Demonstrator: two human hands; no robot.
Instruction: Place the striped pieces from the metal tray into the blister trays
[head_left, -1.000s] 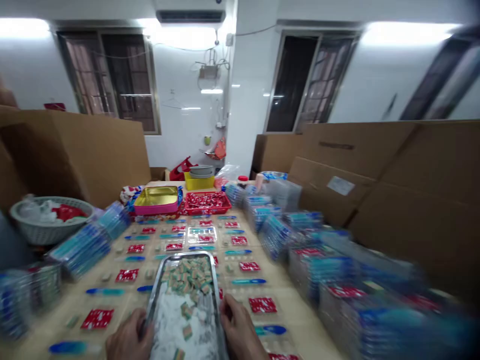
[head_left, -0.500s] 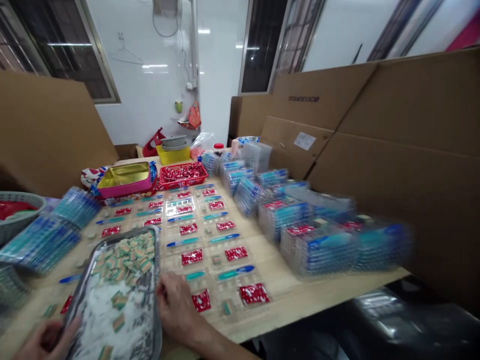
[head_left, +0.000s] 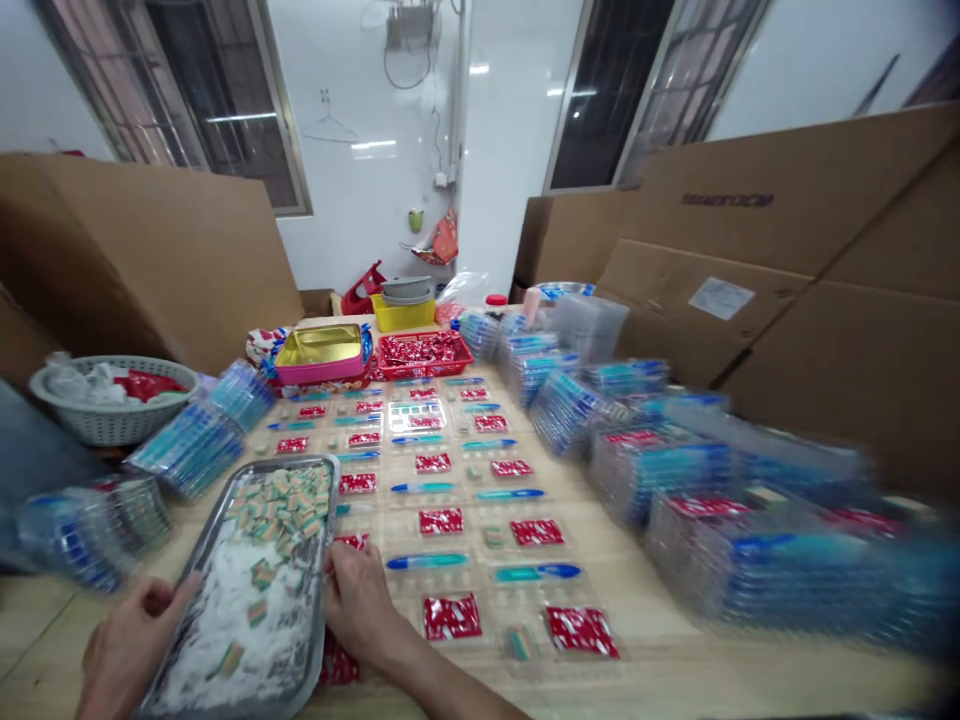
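Observation:
A metal tray (head_left: 319, 590) is held between my two hands, low in the view. My left hand (head_left: 135, 635) grips its left rim, with the thumb over the edge. On the opposite rim my right hand (head_left: 358, 600) is closed. White powder (head_left: 225, 600) covers much of the tray's floor, and small striped blocks (head_left: 281, 500) are heaped at its far end, with a few loose ones nearer me. Beyond lie rows of clear plastic trays, each with a teal-and-blue pen (head_left: 427, 562), a red packet (head_left: 452, 617) and a small striped block (head_left: 517, 643).
Stacks of filled clear trays (head_left: 765, 570) line the table's right side, with more stacks (head_left: 187, 445) at left. A red basket of packets (head_left: 424, 352), a pink box (head_left: 319, 365) and a grey colander (head_left: 112, 410) stand farther off. Cardboard (head_left: 847, 230) walls both sides.
The view has swung left, so the tabletop things appear farther right and the colander shows fully. Both hands still hold the metal tray.

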